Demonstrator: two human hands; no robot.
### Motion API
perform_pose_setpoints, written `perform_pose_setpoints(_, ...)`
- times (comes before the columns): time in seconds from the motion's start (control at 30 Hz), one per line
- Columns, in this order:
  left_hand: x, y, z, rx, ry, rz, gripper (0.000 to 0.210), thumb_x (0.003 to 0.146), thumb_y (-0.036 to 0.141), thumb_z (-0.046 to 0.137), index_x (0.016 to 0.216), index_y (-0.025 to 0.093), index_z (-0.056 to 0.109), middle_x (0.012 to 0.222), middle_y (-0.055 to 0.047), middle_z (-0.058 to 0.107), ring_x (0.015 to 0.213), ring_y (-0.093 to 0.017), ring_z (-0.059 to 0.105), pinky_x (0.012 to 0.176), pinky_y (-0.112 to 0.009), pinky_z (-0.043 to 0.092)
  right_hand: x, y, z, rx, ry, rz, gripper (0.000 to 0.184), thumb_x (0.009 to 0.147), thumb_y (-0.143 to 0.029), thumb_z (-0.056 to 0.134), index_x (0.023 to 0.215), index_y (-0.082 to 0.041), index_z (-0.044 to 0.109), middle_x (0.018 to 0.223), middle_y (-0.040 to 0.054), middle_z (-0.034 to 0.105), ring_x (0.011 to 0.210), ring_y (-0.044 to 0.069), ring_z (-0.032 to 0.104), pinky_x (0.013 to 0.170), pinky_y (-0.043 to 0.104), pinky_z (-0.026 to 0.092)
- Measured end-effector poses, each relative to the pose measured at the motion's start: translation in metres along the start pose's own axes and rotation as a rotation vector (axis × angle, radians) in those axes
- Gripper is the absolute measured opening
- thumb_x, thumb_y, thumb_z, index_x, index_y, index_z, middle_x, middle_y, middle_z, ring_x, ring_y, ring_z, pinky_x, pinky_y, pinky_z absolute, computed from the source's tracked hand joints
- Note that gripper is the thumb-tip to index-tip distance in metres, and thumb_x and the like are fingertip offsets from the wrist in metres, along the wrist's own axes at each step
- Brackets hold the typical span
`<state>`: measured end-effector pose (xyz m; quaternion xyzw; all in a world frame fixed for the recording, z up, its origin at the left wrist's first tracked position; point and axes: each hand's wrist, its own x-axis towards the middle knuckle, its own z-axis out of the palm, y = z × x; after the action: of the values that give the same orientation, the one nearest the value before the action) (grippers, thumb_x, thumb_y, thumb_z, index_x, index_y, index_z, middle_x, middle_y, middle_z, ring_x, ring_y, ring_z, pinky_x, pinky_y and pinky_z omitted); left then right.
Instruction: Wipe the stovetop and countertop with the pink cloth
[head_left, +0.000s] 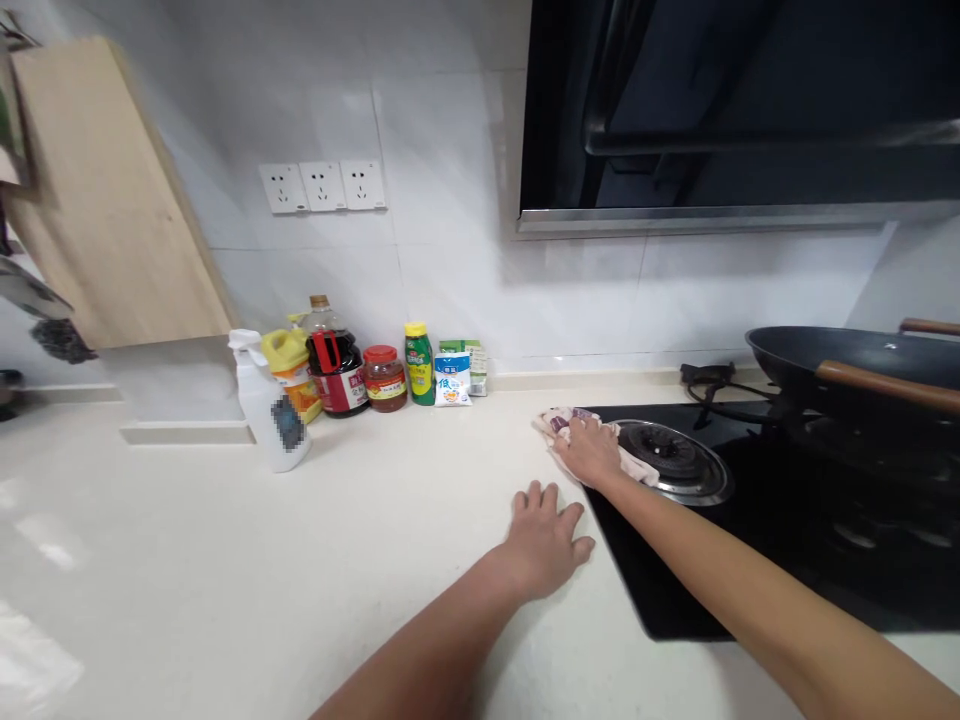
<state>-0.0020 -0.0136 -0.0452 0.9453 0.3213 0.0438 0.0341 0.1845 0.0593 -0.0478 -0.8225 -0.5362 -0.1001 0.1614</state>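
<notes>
My right hand (589, 450) presses a pale cloth with purple patches (637, 468) down at the back left corner of the black glass cooktop (637, 570). The cloth lies partly on the white counter and partly against the round left burner (664, 455). My left hand (546, 540) rests flat on the counter (390, 560), fingers spread, just left of the cooktop's edge and nearer to me than the cloth. Nothing is in it. The fingertips of my right hand are partly hidden in the cloth's folds.
A dark wok (847, 365) with wooden handles sits over the right burner. Along the wall stand a white spray bottle (264, 410), a soy sauce bottle (337, 365), a red-lidded jar (385, 380), a green bottle (419, 368) and a salt packet (453, 380). The range hood (712, 110) hangs above.
</notes>
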Motion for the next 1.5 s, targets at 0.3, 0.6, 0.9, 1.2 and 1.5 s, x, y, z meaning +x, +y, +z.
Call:
perform_pose_setpoints(0.3, -0.001, -0.001, 0.005, -0.009, 0.040, 0.012, 0.053, 0.103, 0.054, 0.031, 0.141, 0.022, 0.050, 0.153, -0.016, 0.041, 0.143, -0.041, 0.031, 0.113, -0.059, 0.030, 0.033, 0.004, 0.012, 0.019, -0.005, 0.057, 0.064, 0.094, -0.062, 0.040, 0.134, -0.016, 0.056, 0.139, 0.0223, 0.052, 0.129, 0.041, 0.047, 0.110, 0.060, 0.019)
perform_pose_setpoints(0.6, -0.002, -0.002, 0.005, -0.028, 0.020, 0.028, 0.055, 0.103, 0.056, 0.028, 0.142, 0.023, 0.048, 0.156, -0.016, 0.037, 0.144, -0.043, 0.029, 0.113, -0.060, 0.029, 0.062, 0.017, 0.024, 0.065, -0.033, 0.053, 0.062, 0.093, -0.057, 0.043, 0.139, -0.017, 0.053, 0.141, 0.0214, 0.051, 0.129, 0.039, 0.048, 0.110, 0.057, 0.025)
perform_pose_setpoints(0.9, -0.001, -0.001, -0.001, -0.059, -0.047, 0.006, 0.056, 0.102, 0.056, 0.028, 0.143, 0.023, 0.047, 0.158, -0.014, 0.034, 0.146, -0.043, 0.025, 0.115, -0.059, 0.025, 0.048, 0.018, 0.017, 0.076, -0.035, -0.020, 0.056, 0.095, -0.051, 0.042, 0.133, -0.014, 0.057, 0.138, 0.0212, 0.054, 0.128, 0.035, 0.050, 0.109, 0.048, 0.029)
perform_pose_setpoints(1.2, -0.001, -0.001, -0.001, -0.044, -0.035, 0.000, 0.058, 0.102, 0.057, 0.025, 0.145, 0.023, 0.046, 0.157, -0.015, 0.036, 0.146, -0.042, 0.026, 0.115, -0.059, 0.025, -0.002, 0.027, -0.001, 0.115, -0.046, -0.253, 0.054, 0.098, -0.049, 0.042, 0.137, -0.014, 0.054, 0.144, 0.0177, 0.052, 0.134, 0.030, 0.045, 0.112, 0.040, 0.028)
perform_pose_setpoints(1.5, -0.002, -0.002, -0.003, -0.063, -0.030, -0.004, 0.057, 0.102, 0.057, 0.030, 0.146, 0.024, 0.046, 0.161, -0.015, 0.031, 0.148, -0.040, 0.024, 0.117, -0.059, 0.023, -0.081, 0.071, -0.017, 0.221, 0.006, -0.431, 0.051, 0.097, -0.049, 0.044, 0.135, -0.018, 0.057, 0.148, 0.0142, 0.051, 0.139, 0.029, 0.043, 0.116, 0.044, 0.033)
